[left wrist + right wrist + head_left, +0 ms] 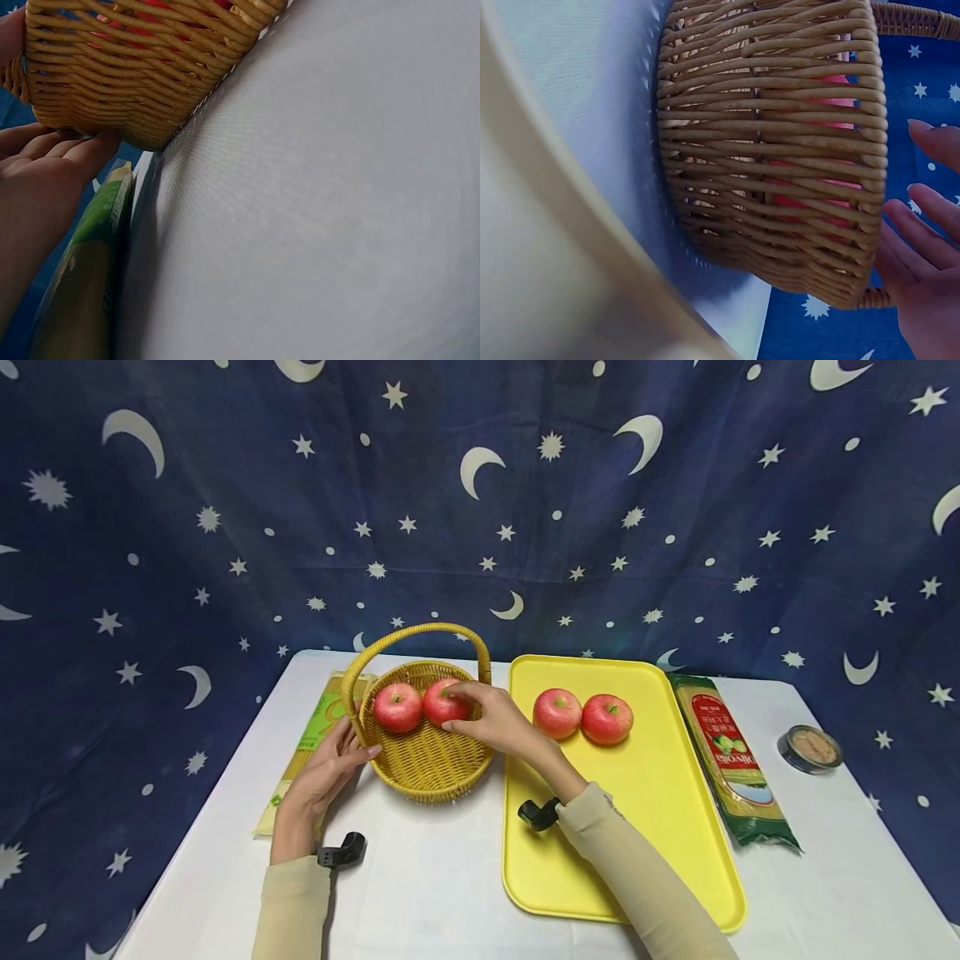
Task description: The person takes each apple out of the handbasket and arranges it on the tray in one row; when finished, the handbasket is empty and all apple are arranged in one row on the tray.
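Note:
A yellow wicker basket [431,768] with a tall arched handle stands upright on the table. Two red apples lie inside it, one apple [397,707] at the left and another apple [441,702] beside it. My left hand [324,774] holds the basket's left side, thumb at the rim and fingers against the outer wall. Above the basket's right rim is my right hand [491,717], its fingertips by the second apple. The right wrist view shows that hand [930,247] with its fingers spread and nothing between thumb and fingers. Through the weave, red apple skin [814,196] shows.
Right of the basket lies a yellow tray [622,827] with two more apples [557,713]. Beyond it are a green pasta packet [731,760] and a small round tin [810,749]. Another packet [303,752] lies under my left hand. A starry curtain [480,527] hangs behind.

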Motion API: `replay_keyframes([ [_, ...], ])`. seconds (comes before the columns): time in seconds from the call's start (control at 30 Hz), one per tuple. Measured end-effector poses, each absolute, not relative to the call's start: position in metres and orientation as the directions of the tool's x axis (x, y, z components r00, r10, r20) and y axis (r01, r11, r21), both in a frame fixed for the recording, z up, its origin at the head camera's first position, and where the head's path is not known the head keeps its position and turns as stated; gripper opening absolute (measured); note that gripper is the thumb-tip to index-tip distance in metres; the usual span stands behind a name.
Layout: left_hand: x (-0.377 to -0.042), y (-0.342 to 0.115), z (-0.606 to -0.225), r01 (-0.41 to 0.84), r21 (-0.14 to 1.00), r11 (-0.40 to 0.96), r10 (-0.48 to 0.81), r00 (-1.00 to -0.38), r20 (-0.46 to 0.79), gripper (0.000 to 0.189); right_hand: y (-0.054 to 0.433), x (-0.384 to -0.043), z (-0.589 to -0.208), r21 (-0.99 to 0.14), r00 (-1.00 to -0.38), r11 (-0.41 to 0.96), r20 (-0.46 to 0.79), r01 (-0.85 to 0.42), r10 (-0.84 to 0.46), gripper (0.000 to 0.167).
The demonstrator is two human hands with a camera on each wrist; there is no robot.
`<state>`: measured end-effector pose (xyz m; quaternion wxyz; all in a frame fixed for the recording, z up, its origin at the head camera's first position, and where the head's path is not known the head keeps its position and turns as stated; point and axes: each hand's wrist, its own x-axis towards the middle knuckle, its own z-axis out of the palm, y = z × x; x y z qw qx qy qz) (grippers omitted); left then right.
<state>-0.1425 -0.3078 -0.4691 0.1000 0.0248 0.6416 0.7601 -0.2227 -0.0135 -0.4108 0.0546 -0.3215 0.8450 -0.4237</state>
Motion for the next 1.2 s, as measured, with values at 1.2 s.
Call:
replay_keyframes([
  [1.2, -0.143, -0.306, -0.469, -0.131, 0.979, -0.156, 0.162, -0.981, -0.106, 0.099, -0.043, -0.243, -0.419, -0.665, -0.743, 0.513, 0.095, -0.543, -0.662, 0.059],
])
